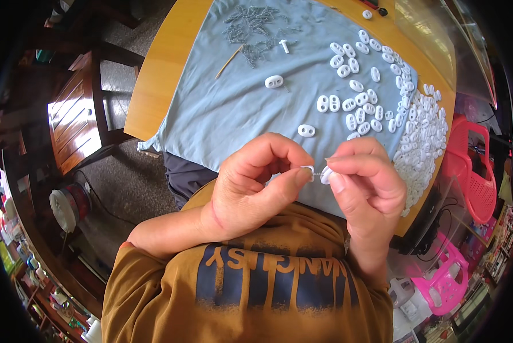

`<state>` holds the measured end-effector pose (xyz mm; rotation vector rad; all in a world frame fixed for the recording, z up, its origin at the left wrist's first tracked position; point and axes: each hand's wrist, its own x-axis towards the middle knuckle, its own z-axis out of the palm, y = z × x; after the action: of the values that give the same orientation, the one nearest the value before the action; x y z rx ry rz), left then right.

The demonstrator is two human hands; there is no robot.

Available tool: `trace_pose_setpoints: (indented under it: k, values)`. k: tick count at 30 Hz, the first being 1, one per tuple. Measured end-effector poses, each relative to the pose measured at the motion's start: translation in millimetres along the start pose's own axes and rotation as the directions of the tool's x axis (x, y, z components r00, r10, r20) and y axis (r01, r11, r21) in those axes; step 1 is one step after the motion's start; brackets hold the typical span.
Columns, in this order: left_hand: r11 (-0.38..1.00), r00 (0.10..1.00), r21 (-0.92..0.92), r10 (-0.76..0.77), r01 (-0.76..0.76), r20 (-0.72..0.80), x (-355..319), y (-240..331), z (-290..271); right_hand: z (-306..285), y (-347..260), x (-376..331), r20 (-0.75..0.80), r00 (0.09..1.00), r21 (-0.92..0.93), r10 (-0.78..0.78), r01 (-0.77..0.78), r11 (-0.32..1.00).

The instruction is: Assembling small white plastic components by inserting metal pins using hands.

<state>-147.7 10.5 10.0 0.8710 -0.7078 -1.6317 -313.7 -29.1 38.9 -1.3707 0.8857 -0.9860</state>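
In front of my chest, my left hand (251, 186) pinches a small white plastic piece (310, 170) between thumb and index finger, which cover most of it. My right hand (371, 186) grips a white oval piece (326, 176) at thumb and fingertips. A thin metal link (318, 174), perhaps a spring, spans the short gap between the two pieces. Just beyond my hands, a white oval piece with two dark holes (306, 131) lies on the blue cloth (211, 114). Another such piece (274, 82) rests farther off.
Many white two-holed pieces are heaped (422, 140) along the table's right side. Small metal springs (251, 28) lie at the far left, beside a thin wooden stick (229, 62) and a white T-shaped part (284, 46). Pink plastic chairs (476, 171) stand right of the wooden table (148, 91).
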Motion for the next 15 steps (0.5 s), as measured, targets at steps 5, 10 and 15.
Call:
trace_pose_setpoints:
  k: [5,10,15]
  values:
    - [0.979,0.994,0.177,0.091,-0.1,0.055,0.4,-1.8,-1.9,-2.5,1.0,2.6,0.067,0.988,-0.277,-0.136,0.149,0.949]
    - [0.99,0.998,0.125,0.059,-0.061,0.024,-0.2,-3.2,1.3,5.4,0.1,-0.1,0.014,0.994,-0.324,-0.107,0.106,0.94]
    - [0.999,0.999,-0.01,-0.037,0.037,-0.015,-0.5,-1.4,2.9,5.9,6.5,-5.4,-0.047,0.999,0.021,0.023,-0.022,1.0]
